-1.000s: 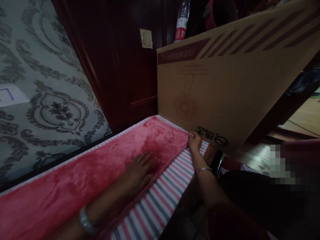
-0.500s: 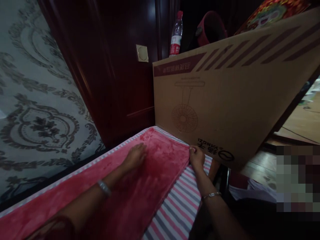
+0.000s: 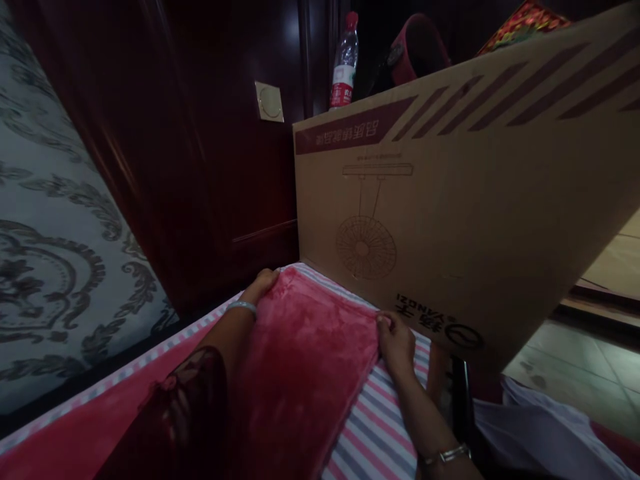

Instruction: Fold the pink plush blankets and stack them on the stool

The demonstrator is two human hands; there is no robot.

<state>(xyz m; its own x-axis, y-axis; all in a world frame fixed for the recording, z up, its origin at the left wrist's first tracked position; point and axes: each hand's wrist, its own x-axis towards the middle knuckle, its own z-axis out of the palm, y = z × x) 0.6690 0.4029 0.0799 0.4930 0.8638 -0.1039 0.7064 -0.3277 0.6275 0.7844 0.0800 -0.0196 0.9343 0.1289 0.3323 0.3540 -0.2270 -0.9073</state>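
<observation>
Red plush blanket [image 3: 305, 360] lies spread along a striped mattress [image 3: 373, 427], its far end close against a big cardboard box [image 3: 450, 220] printed with a fan drawing.

Left hand [image 3: 263, 283] sits at the blanket's far left corner, fingers curled over the edge — it looks like a grip on the cloth, though the fingertips are hidden. Right hand [image 3: 397, 340] pinches the far right corner between thumb and fingers, just beside the box's lower edge.

Handling, by judgement: the blanket looks soft, limp and light — fleecy pile, no stiffness, so it will sag and fold wherever it is not held. The pile should give decent friction against skin. Corners and hems are the sound places to hold; a pinch in mid-cloth would only bunch it.

A water bottle [image 3: 343, 63] stands behind the box, against a dark wooden door [image 3: 220, 167]. Patterned wallpaper [image 3: 55, 267] at left.
</observation>
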